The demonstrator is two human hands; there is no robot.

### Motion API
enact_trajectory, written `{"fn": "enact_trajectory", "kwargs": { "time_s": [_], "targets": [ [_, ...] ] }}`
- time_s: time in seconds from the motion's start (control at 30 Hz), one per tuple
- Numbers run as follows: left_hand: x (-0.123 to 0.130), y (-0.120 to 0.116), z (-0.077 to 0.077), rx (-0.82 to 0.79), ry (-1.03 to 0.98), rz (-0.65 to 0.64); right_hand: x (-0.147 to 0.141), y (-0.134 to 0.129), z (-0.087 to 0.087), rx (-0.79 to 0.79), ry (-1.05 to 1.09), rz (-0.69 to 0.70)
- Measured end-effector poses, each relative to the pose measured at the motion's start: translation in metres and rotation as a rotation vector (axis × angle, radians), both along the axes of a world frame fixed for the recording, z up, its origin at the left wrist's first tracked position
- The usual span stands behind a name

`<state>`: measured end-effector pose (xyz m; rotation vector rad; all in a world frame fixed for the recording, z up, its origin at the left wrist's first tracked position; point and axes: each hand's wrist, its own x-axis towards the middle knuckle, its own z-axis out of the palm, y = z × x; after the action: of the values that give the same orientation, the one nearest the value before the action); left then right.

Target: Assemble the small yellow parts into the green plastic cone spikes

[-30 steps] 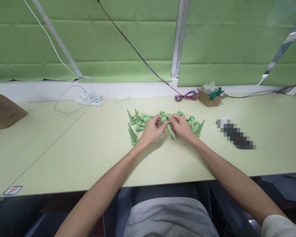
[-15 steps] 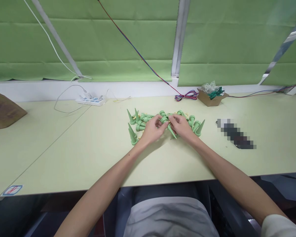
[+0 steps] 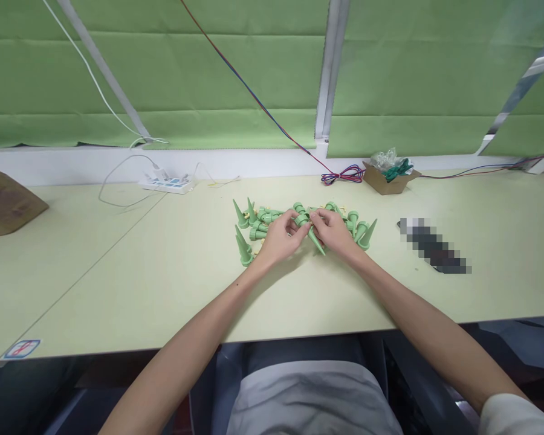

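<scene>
My left hand (image 3: 283, 234) is closed around a green plastic watering spike (image 3: 316, 241), its ridged cap held up and its pointed tip slanting down to the right. Against the side of that spike, just below the cap, press the pinched fingertips of my right hand (image 3: 333, 231); what lies between them is too hidden to name. Around both hands are several more green watering spikes. Some stand point up at the left (image 3: 243, 248) and right (image 3: 368, 234), while others lie on their sides (image 3: 257, 232). Small yellow pieces (image 3: 343, 210) are scattered among them.
On the pale table (image 3: 163, 290), a blurred dark object (image 3: 435, 248) lies to the right. Farther back are a small cardboard box (image 3: 385, 182), a coiled cable (image 3: 342, 175) and a white power strip (image 3: 170, 184). A brown paper bag (image 3: 9, 202) is at far left.
Both hands stay in nearly the same place around the spike. A small yellow bit seen at the right fingertips earlier is now barely visible.
</scene>
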<state>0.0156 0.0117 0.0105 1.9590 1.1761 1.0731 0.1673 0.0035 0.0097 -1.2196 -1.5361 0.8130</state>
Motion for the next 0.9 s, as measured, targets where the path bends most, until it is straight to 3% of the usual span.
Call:
{"fn": "enact_trajectory", "kwargs": {
  "time_s": [0.63,0.9],
  "targets": [
    [-0.0006,-0.0043,0.0048,0.028,0.001,-0.019,0.0018,0.0022,-0.0028,0.025,-0.018,0.010],
    [-0.0003,-0.0070,0.0048,0.164,0.051,-0.017,0.0025,0.0023,-0.0030,-0.001,-0.008,0.019]
  ]
}}
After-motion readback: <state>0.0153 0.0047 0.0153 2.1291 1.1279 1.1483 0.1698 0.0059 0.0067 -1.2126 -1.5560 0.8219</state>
